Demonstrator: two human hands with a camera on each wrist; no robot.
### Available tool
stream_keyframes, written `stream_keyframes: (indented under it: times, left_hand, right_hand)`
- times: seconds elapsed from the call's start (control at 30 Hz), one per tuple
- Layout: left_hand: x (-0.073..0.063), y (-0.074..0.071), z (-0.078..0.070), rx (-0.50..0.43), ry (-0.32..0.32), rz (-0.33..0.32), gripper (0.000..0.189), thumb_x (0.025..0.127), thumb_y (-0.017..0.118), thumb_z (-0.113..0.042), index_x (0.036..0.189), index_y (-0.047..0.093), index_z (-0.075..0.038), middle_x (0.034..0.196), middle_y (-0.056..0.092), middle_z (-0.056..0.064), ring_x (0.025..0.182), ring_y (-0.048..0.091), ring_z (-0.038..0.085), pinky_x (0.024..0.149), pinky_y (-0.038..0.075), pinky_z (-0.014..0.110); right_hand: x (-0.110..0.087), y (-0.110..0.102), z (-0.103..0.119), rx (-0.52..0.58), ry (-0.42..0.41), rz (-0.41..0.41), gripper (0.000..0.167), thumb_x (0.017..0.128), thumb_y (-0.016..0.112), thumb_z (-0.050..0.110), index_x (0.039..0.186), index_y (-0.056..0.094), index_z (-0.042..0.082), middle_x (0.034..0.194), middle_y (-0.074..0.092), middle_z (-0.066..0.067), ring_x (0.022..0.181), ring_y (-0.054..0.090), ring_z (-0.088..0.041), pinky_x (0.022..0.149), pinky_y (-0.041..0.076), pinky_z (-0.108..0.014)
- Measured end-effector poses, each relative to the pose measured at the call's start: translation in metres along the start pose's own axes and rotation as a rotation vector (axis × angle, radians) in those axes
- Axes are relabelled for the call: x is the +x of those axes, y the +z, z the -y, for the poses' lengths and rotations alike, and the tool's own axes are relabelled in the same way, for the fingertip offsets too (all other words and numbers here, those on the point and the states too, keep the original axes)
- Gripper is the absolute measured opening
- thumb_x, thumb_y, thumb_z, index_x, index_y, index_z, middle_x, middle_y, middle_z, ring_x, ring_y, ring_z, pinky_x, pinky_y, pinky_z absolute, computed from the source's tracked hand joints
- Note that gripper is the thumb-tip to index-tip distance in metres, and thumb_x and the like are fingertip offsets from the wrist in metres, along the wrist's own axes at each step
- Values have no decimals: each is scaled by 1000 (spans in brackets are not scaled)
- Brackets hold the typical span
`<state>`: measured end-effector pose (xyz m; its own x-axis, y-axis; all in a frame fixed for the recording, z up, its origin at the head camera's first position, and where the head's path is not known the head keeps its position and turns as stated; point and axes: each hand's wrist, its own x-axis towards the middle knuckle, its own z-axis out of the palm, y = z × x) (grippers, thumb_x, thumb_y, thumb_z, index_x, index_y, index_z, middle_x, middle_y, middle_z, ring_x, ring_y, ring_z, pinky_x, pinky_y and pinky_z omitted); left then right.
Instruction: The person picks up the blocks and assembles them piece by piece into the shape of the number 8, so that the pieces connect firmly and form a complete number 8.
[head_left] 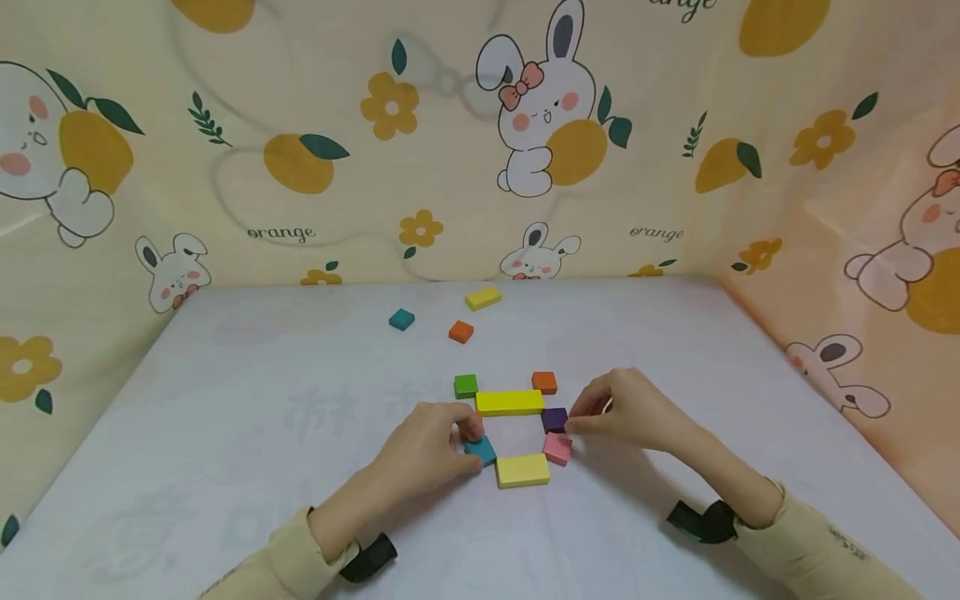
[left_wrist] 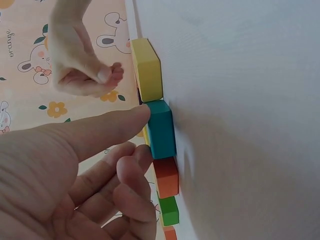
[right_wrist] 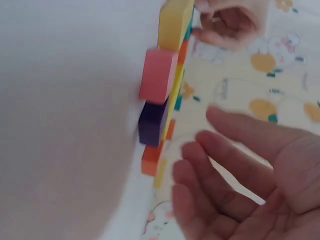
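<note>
- At the near middle of the tabletop: blue block, set slantwise at the left of a loose ring of blocks
- Left hand: thumb and fingers bent close together, pinching the blue block at its edges
- Right hand: thumb and fingers loosely bent with a gap between them, holding nothing; just to the right of the purple block
- Pink block: just nearer than the purple block, slightly turned
- Pale yellow block: near side of the ring, its left end close by the blue block
- Red-orange block: just beyond the blue block, mostly covered by the left hand in the head view
- Long yellow block: far side of the ring, laid left to right
- Green block: by the left end of the long yellow block
- Orange block: by its right end, on the far side
- Farther off, well apart from the ring: teal block at left, small orange block and yellow block to its right
- Behind: cream cloth printed with rabbits, oranges and flowers
</note>
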<state>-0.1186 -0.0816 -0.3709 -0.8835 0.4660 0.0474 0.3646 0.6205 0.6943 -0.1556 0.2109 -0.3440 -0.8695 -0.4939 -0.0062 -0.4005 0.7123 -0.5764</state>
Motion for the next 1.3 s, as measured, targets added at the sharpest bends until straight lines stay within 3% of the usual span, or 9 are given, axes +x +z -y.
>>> stream_keyframes:
  times: [0.23, 0.37, 0.53, 0.8, 1.03, 1.17, 1.3]
  left_hand:
    - [1, 0, -3, 4, -18, 4, 21, 78, 85, -14, 91, 68, -15, 85, 65, -9, 80, 55, 16, 74, 48, 31]
    - [1, 1, -3, 6, -22, 5, 21, 78, 85, -15, 91, 68, -16, 85, 65, -8, 81, 55, 17, 74, 48, 31]
    - [2, 2, -1, 13, -23, 5, 21, 78, 85, -15, 91, 68, -16, 85, 64, -9, 79, 54, 15, 73, 48, 30]
    - [2, 2, -1, 13, -16, 10, 22, 78, 85, -16, 93, 69, -16, 86, 65, -10, 77, 54, 14, 72, 48, 29]
    - [0, -3, 0, -23, 2, -25, 19, 81, 83, -19, 93, 69, -14, 85, 65, -9, 67, 54, 13, 63, 49, 27]
    - [1, -11, -1, -41, -31, -49, 14, 85, 79, -24, 94, 69, -17, 84, 63, -12, 63, 54, 13, 56, 48, 26]
    - [3, -28, 5, -21, -26, -112, 14, 89, 76, -23, 99, 71, -16, 89, 64, -11, 65, 54, 14, 53, 47, 27]
  right_hand:
    - [30, -7, -28, 59, 22, -109, 14, 80, 84, 17, 92, 79, 11, 82, 70, 6, 74, 61, -19, 65, 53, -30]
    - [51, -10, -43, 111, 82, -99, 20, 81, 83, 20, 97, 78, 9, 87, 71, 3, 79, 60, -22, 68, 51, -33]
    - [67, -10, -43, 176, 121, -46, 23, 82, 82, 21, 102, 78, 10, 94, 72, 1, 87, 60, -24, 73, 50, -35]
    - [69, -2, -41, 217, 82, 7, 23, 79, 84, 17, 100, 78, 10, 89, 71, -1, 84, 60, -25, 68, 51, -32]
    - [71, 2, -45, 231, 113, 32, 21, 78, 85, 16, 97, 79, 11, 87, 72, -1, 83, 60, -25, 72, 51, -34]
    - [72, 3, -44, 224, 159, 39, 19, 79, 84, 15, 97, 79, 12, 88, 72, -1, 85, 61, -24, 73, 52, -34]
    - [73, 2, -42, 224, 196, 40, 18, 80, 83, 13, 97, 79, 12, 90, 72, -2, 87, 61, -25, 73, 53, -33]
